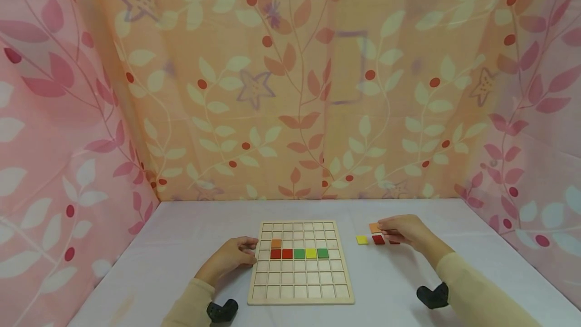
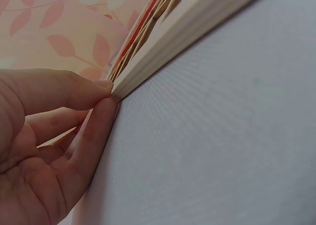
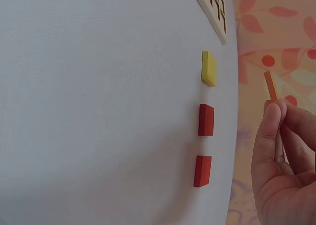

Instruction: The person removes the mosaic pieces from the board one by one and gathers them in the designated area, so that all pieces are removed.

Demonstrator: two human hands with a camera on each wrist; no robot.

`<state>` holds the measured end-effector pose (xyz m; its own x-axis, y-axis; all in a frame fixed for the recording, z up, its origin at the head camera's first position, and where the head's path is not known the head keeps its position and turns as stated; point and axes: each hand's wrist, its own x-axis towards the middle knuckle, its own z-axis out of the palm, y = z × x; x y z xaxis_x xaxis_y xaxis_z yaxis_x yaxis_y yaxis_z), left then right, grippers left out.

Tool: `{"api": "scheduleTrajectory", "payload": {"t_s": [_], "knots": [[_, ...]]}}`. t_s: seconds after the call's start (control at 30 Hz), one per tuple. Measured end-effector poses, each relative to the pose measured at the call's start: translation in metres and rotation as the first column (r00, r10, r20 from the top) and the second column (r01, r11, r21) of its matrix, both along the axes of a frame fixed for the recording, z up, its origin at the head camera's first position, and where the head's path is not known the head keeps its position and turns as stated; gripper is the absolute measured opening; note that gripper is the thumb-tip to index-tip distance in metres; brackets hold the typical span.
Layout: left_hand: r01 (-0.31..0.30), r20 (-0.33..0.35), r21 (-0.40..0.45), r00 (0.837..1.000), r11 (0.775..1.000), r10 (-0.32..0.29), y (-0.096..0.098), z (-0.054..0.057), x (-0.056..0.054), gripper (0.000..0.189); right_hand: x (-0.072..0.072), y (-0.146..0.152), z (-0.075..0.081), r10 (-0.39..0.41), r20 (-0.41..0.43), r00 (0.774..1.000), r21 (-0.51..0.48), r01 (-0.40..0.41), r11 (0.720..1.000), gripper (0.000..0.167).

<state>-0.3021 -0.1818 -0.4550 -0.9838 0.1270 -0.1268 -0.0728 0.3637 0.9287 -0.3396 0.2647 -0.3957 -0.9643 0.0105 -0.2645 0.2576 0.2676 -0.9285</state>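
Note:
My right hand [image 1: 405, 229] pinches an orange square tile [image 3: 271, 87] between thumb and fingertips, raised off the table. Below and beside it lie a yellow tile [image 1: 361, 240], a red tile [image 1: 378, 239] and another red tile [image 3: 203, 171], partly hidden by the hand in the head view. A wooden grid board [image 1: 301, 294] lies flat in the middle. Across one row sit two reds, a green tile [image 1: 299, 254], a yellow and another green, with an orange tile [image 1: 276, 242] above the leftmost red. My left hand [image 1: 229, 259] grips the board's left edge with its fingertips.
The board and loose tiles rest on a white-covered table [image 1: 150, 266]. Patterned curtains [image 1: 290, 115] close off the back and both sides. A black object [image 1: 222, 311] is at the left sleeve, and another black object [image 1: 432, 295] is at the right sleeve.

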Motion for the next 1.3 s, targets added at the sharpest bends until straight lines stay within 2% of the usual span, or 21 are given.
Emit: {"api": "scheduleTrajectory", "payload": {"t_s": [0.23, 0.37, 0.53, 0.77, 0.87, 1.13, 1.3], "knots": [[-0.013, 0.002, -0.006, 1.0, 1.0, 0.013, 0.001, 0.0, 0.0, 0.057, 0.0, 0.012, -0.001, -0.04, 0.019, 0.999, -0.006, 0.04, 0.999, 0.05], [-0.01, -0.005, -0.016, 1.0, 1.0, 0.01, 0.001, 0.001, 0.0, 0.057, -0.002, 0.02, -0.005, -0.065, 0.03, 0.997, -0.008, 0.065, 0.998, 0.048], [0.0, 0.003, -0.003, 1.0, 1.0, 0.0, 0.0, 0.001, 0.0, 0.058, -0.002, 0.032, -0.009, -0.071, 0.027, 0.997, -0.055, 0.073, 0.996, 0.041], [-0.028, 0.003, -0.015, 1.0, 0.999, 0.028, 0.001, 0.0, -0.001, 0.057, -0.001, 0.045, -0.011, -0.088, 0.04, 0.995, -0.092, 0.091, 0.992, 0.045], [-0.032, 0.003, -0.017, 0.999, 0.999, 0.032, 0.001, 0.001, -0.001, 0.057, -0.002, 0.051, -0.012, -0.101, 0.046, 0.994, -0.099, 0.105, 0.99, 0.039], [-0.039, 0.003, -0.041, 0.999, 0.998, 0.039, 0.002, 0.0, -0.002, 0.056, -0.004, 0.063, -0.016, -0.147, 0.049, 0.988, -0.068, 0.151, 0.986, 0.04], [-0.022, 0.007, -0.021, 1.0, 1.0, 0.022, 0.001, 0.001, 0.0, 0.057, -0.005, 0.067, -0.019, -0.173, 0.055, 0.983, -0.047, 0.175, 0.983, 0.043]]}}
